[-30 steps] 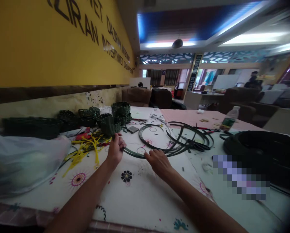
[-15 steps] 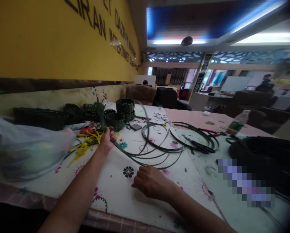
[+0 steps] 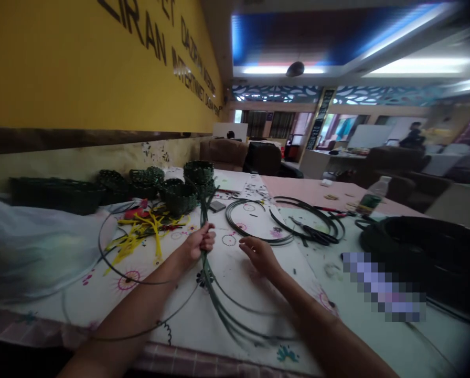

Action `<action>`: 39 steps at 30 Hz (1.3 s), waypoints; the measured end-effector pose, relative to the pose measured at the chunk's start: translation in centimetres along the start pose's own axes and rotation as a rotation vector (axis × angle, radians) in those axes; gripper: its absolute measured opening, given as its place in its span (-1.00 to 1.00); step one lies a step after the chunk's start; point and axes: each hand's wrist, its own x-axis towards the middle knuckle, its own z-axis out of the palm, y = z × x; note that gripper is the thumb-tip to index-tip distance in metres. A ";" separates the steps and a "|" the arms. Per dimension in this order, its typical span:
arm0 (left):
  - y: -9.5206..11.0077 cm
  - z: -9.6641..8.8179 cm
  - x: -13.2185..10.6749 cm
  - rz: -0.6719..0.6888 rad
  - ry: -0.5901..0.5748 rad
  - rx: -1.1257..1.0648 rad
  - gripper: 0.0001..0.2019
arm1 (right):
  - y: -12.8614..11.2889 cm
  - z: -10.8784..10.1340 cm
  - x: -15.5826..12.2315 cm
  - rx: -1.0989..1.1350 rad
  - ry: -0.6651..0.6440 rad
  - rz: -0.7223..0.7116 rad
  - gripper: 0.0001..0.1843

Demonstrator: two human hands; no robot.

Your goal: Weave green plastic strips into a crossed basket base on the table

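Note:
My left hand (image 3: pixel 201 242) is wrapped round a bundle of long, thin dark green strips (image 3: pixel 213 296) above the middle of the white flowered table. Short ends stick up past the fist; the long ends curve down toward the front edge, blurred by motion. Two thin strips arc out to the left, across my left forearm. To the right of the bundle, my right hand (image 3: pixel 262 257) hovers with fingers slightly bent and apart, holding nothing. Just beyond it lies a coil of similar strips (image 3: pixel 235 227). Dark green woven baskets (image 3: pixel 179 196) stand behind my left hand.
Yellow strips (image 3: pixel 150 231) lie in a pile at left, beside a white plastic bag (image 3: pixel 42 252). On the right are black-handled scissors (image 3: pixel 317 234), another coil (image 3: pixel 335 220), a bottle (image 3: pixel 372 197) and a large black container (image 3: pixel 427 252). A person (image 3: pixel 413 137) is far off.
My left hand has drawn the bundle right and nearer, so its long ends now hang toward the front edge. My right hand has moved up and right, its fingers loosening.

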 end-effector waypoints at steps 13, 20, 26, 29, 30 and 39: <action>-8.1 2.9 0.3 -0.390 -0.173 0.177 -0.76 | -0.9 1.1 0.3 0.547 0.086 0.264 -0.66; -8.4 2.8 0.5 -0.348 -0.146 0.159 -0.67 | -1.1 2.0 0.3 0.637 0.137 0.309 -0.72; -8.3 3.3 0.1 -0.322 -0.100 0.189 -0.69 | -1.6 1.9 0.0 0.810 0.121 0.323 -0.76; -8.2 3.4 -0.1 -0.352 -0.128 0.212 -0.70 | -1.8 1.8 -0.1 0.781 0.138 0.325 -0.71; -8.2 3.4 -0.1 -0.362 -0.140 0.224 -0.70 | -1.9 1.8 0.0 0.763 0.145 0.338 -0.69; -8.3 3.5 -0.4 -0.336 -0.201 0.303 -0.70 | -1.1 1.1 0.5 0.657 0.368 0.364 -0.73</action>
